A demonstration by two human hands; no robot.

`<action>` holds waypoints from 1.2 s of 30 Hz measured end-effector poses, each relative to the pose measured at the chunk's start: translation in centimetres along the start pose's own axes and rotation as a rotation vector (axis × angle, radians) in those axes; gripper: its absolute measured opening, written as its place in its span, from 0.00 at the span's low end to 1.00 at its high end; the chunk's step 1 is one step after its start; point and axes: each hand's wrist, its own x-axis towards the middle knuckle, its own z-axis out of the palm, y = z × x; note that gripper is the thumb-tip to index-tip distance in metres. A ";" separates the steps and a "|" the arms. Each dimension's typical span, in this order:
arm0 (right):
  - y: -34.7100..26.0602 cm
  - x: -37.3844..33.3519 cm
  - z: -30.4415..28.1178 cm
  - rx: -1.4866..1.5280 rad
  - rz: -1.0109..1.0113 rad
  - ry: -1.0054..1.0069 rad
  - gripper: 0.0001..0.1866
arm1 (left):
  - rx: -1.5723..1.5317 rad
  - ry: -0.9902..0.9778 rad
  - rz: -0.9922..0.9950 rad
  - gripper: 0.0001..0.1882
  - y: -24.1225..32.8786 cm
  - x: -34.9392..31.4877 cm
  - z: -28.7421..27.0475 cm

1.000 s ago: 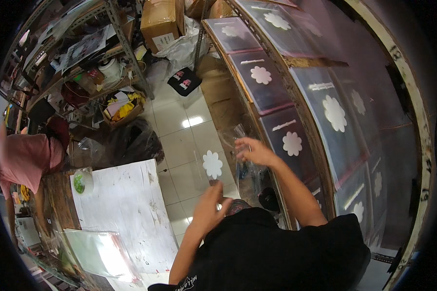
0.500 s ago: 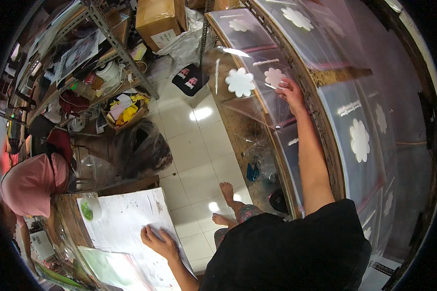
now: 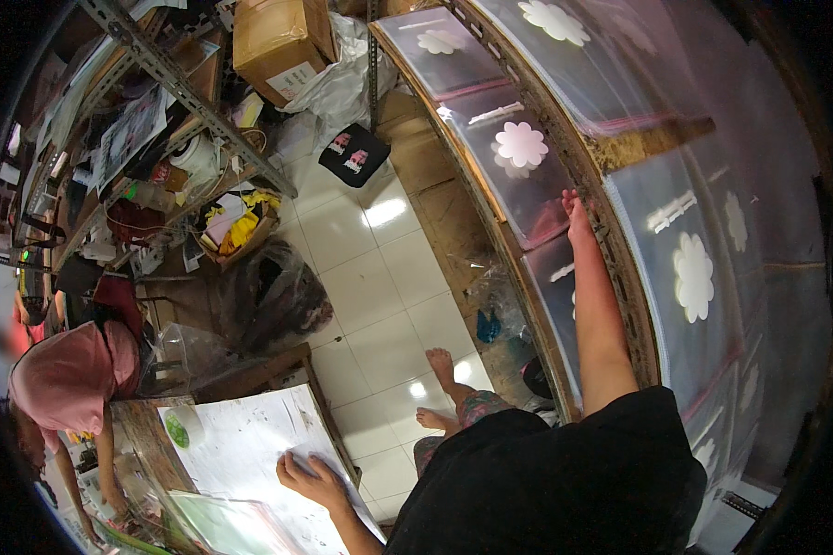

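My left hand (image 3: 312, 479) lies with its fingers apart on a white paper-covered board (image 3: 241, 435) at the lower left, holding nothing. At the right, my right hand (image 3: 576, 217) is at the inner edge of a slanted shelf, its fingers stretched out and seen edge-on, with nothing visible in them. Just left of it lies a clear plastic sheet with a white flower-shaped print (image 3: 521, 144), on top of what looks like another such sheet. On the board near my left hand rests a greenish clear sheet (image 3: 227, 518), and a roundish green-and-white item (image 3: 177, 430) stands at its far corner.
More clear sheets with white flower prints (image 3: 693, 277) lie on the shelves (image 3: 639, 153) at the right. A person in a pink top (image 3: 74, 375) bends over at the left. Cardboard box (image 3: 282, 46), black bag-like item (image 3: 354, 154) and a metal rack (image 3: 185, 106) stand beyond the tiled floor.
The clear flower-printed sheet that my right hand held over the aisle now lies on the slanted shelf. My right hand has let go and moved down toward me; my left hand stays on the board.
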 end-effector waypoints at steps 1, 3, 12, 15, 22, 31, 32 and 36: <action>-0.2 1.5 -1.1 -0.012 0.010 -0.063 0.13 | -0.015 0.001 0.002 0.24 -0.2 0.0 0.5; 0.3 1.4 0.1 -0.036 0.012 -0.017 0.12 | -0.003 0.014 0.005 0.25 -0.1 -0.2 0.4; -1.3 -4.6 4.9 -0.164 -0.047 0.126 0.12 | 0.018 0.004 0.004 0.24 0.7 -0.1 -0.4; -2.1 -6.0 5.9 -0.227 -0.067 0.156 0.12 | 0.011 0.002 0.003 0.25 0.6 -0.1 -0.5; -3.9 -11.2 7.5 -0.618 -0.237 0.272 0.13 | -0.004 0.020 0.024 0.25 0.3 -0.2 -0.2; -7.1 -21.8 12.2 -1.280 -0.580 -0.087 0.13 | -0.009 0.032 0.017 0.25 0.6 -0.1 -0.2; -6.8 -21.3 12.0 -1.378 -0.640 -0.160 0.13 | -0.010 0.030 0.015 0.25 0.6 -0.1 -0.3; -6.1 -21.2 12.4 -1.420 -0.664 -0.226 0.10 | -0.006 0.041 0.025 0.24 0.1 -0.3 -0.1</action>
